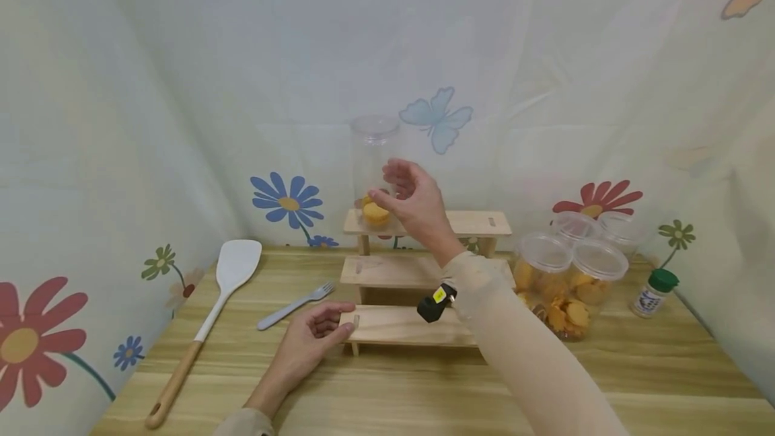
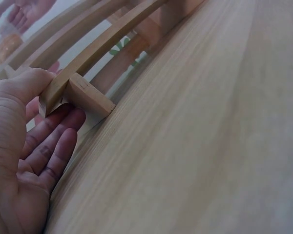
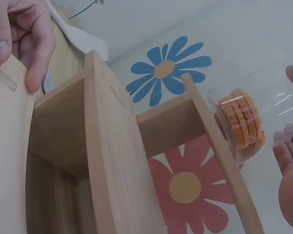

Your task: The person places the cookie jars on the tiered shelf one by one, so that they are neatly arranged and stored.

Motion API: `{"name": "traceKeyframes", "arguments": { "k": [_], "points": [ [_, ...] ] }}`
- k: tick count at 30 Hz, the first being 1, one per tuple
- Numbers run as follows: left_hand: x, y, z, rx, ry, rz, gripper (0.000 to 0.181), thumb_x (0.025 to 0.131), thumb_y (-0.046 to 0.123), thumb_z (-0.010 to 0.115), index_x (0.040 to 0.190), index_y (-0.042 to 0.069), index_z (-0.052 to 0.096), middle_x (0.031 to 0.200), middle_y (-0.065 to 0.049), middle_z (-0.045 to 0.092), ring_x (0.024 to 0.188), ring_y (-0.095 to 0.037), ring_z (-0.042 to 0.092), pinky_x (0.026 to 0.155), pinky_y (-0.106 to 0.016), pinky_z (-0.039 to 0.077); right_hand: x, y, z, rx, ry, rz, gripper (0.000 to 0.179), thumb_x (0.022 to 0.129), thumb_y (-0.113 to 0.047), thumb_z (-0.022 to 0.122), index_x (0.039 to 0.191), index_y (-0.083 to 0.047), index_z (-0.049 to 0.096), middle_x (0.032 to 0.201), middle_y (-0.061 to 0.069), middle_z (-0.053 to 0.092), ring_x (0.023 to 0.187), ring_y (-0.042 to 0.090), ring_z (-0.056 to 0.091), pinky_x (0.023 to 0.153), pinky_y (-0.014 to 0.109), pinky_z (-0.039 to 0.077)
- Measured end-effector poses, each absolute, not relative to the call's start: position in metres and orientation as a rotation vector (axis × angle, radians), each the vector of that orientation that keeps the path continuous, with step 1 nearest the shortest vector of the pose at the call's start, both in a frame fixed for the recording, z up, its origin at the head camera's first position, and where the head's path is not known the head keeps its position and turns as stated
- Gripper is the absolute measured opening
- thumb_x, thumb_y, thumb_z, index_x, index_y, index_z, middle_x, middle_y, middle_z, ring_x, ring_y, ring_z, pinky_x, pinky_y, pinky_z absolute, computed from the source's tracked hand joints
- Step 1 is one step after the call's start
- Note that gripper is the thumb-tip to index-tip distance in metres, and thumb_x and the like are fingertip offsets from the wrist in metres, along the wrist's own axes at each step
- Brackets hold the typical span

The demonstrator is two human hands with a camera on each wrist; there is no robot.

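A three-step wooden display stand stands on the table. My left hand grips the left end of its lowest step; the left wrist view shows the thumb over the board end and fingers beneath. On the left of the top step, a tall clear jar stands upright with a few yellow sandwich biscuits at its bottom. My right hand is at the jar's right side, fingers loosely curved and spread from the thumb, which overlaps the jar in the head view.
Several clear lidded jars of biscuits cluster right of the stand. Beyond them stands a small green-capped shaker. To the left lie a fork and a white turner with a wooden handle. A flower-print cloth hangs behind.
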State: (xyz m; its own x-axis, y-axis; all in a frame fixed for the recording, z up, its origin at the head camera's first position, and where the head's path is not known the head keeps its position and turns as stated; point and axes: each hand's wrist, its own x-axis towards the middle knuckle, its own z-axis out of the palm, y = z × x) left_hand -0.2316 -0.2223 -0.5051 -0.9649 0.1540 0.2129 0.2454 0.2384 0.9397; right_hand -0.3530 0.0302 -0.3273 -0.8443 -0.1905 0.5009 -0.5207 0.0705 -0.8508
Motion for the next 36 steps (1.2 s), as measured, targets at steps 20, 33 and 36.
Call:
{"name": "traceKeyframes", "arguments": {
  "k": [20, 33, 36],
  "points": [
    [-0.232, -0.221, -0.503, -0.416, -2.400, -1.859, 0.031, 0.101, 0.018, 0.086, 0.130, 0.012, 0.079, 0.110, -0.012, 0.079, 0.099, -0.017, 0.072, 0.088, -0.026, 0.060, -0.347, 0.025, -0.326, 0.710, -2.146, 1.819, 0.072, 0.102, -0.021, 0.086, 0.163, -0.005, 0.050, 0.160, 0.013, 0.061, 0.149, 0.027, 0.058, 0.126, 0.044, 0.044],
    [-0.231, -0.222, -0.506, -0.353, -2.439, -1.848, 0.031, 0.100, 0.022, 0.088, 0.130, 0.019, 0.080, 0.112, -0.007, 0.079, 0.101, -0.018, 0.073, 0.090, -0.028, 0.061, -0.335, 0.043, -0.327, 0.683, -2.121, 1.831, 0.087, 0.098, -0.024, 0.090, 0.168, -0.003, 0.042, 0.167, 0.012, 0.055, 0.155, 0.026, 0.052, 0.128, 0.046, 0.042],
    [-0.231, -0.222, -0.507, -0.349, -2.448, -1.846, 0.031, 0.100, 0.023, 0.088, 0.130, 0.020, 0.080, 0.112, -0.007, 0.079, 0.101, -0.019, 0.073, 0.089, -0.028, 0.061, -0.327, 0.053, -0.326, 0.696, -2.102, 1.814, 0.087, 0.098, -0.024, 0.090, 0.168, -0.005, 0.043, 0.168, 0.012, 0.054, 0.155, 0.023, 0.051, 0.128, 0.041, 0.041]
  ]
}}
